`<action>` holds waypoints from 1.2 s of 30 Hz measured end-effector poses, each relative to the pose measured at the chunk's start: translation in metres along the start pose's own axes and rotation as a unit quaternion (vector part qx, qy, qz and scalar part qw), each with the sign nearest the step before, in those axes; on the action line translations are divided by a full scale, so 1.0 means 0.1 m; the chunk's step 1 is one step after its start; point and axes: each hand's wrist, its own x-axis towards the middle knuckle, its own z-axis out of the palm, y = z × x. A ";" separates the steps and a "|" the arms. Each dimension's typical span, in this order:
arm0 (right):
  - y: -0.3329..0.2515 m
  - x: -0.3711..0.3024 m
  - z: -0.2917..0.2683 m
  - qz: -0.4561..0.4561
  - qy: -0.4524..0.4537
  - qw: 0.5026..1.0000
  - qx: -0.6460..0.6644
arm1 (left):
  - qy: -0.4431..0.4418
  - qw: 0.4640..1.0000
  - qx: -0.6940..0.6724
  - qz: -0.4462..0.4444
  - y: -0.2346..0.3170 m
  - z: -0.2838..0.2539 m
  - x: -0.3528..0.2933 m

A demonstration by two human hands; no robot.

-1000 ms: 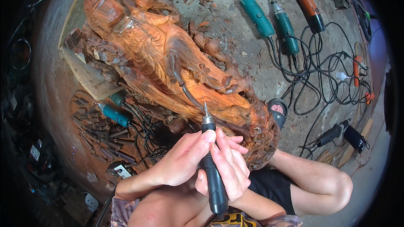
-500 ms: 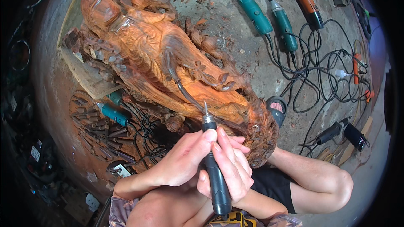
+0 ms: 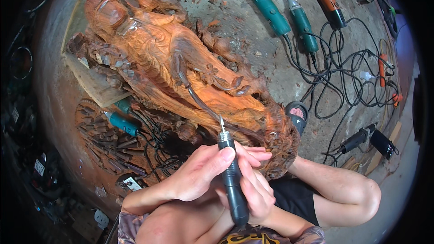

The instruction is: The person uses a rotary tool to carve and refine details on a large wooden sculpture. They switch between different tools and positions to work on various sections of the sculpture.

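Note:
A black handheld power carver [image 3: 233, 185] with a narrow pointed metal blade lies slantwise between my hands, its tip toward the carving. My left hand [image 3: 201, 171] closes on its upper grip, thumb laid along the top. Lower down, my right hand [image 3: 258, 194] holds the body from the right side, fingers partly hidden behind it. Beyond them a large reddish-orange wooden statue [image 3: 158, 49], a robed figure with a flower branch, lies on its back, head to the far left. The blade tip overlaps the robe's lower edge, near a long dark carved stem; whether it touches cannot be told.
Two green die grinders [image 3: 271, 12] and an orange-black power tool [image 3: 326, 2] lie at far right, with tangled black cables [image 3: 334, 70]. Several chisels [image 3: 108, 142] are heaped left, beside a teal tool [image 3: 122, 123]. A wooden board [image 3: 97, 86] props the statue. My sandalled foot [image 3: 297, 114] rests at its base.
The carver's tip has drawn back slightly toward me. My right hand has shifted a little right around the body, and its thumb is now less visible.

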 end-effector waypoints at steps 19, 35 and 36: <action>-0.26 0.24 0.31 0.495 -0.163 0.751 0.406 | 0.076 0.996 0.050 0.005 0.11 -0.29 -0.25; -0.34 0.00 0.17 0.531 -0.152 0.721 0.419 | 0.061 0.995 0.063 -0.049 -0.02 -0.15 -0.24; -0.34 0.01 0.17 0.523 -0.157 0.727 0.416 | 0.066 0.995 0.058 -0.048 -0.02 -0.14 -0.24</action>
